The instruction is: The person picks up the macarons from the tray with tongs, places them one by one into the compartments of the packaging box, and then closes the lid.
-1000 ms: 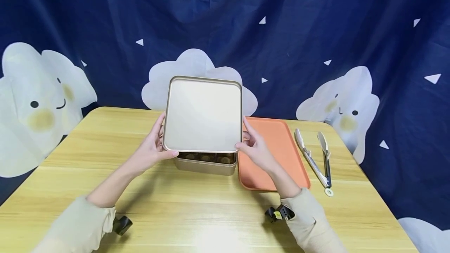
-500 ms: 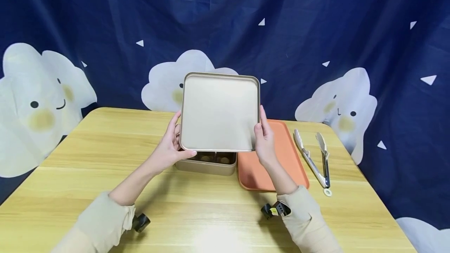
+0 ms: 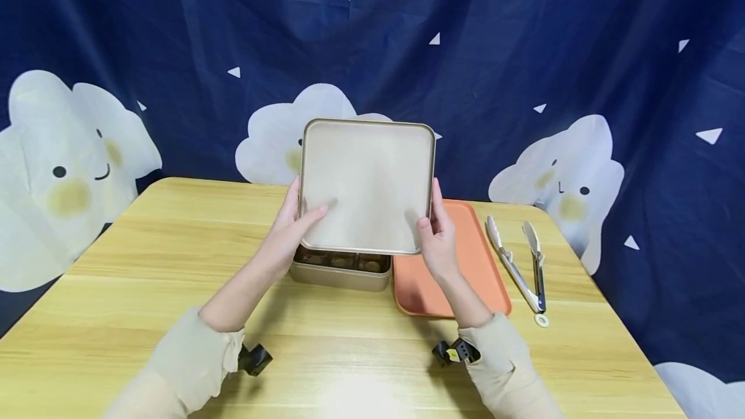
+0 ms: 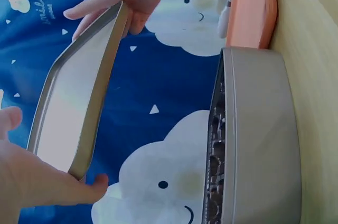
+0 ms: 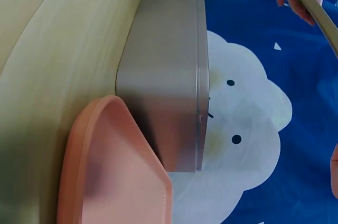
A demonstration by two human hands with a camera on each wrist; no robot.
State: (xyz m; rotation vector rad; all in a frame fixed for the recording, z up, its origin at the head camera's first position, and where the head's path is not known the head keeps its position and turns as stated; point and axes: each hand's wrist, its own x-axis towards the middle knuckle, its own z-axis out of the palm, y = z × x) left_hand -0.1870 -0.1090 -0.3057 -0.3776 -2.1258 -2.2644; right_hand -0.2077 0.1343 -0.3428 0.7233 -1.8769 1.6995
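Both hands hold up a square metal lid (image 3: 368, 180), its pale inner face toward me, above and in front of a matching tin box (image 3: 340, 277). My left hand (image 3: 282, 235) grips the lid's left side, thumb laid on the inner face and fingers behind the rim. At the right side, my right hand (image 3: 440, 244) pinches the edge with its thumb in front. The box stands uncovered on the table; a dark divided insert with roundish things (image 3: 341, 262) shows inside, partly hidden by the lid. In the left wrist view the lid (image 4: 79, 92) is tilted, apart from the box (image 4: 259, 139).
A flat orange tray (image 3: 471, 264) lies right beside the box. Farther right are spread metal tongs (image 3: 518, 270) with a pale ring at the end. A dark blue curtain (image 3: 465, 83) with white clouds hangs behind the wooden table (image 3: 174, 231).
The lid has moved to the right with both hands on it. My left thumb has shifted from the lower edge onto the inner face; my right thumb now lies higher. The box, tray and tongs stay put.
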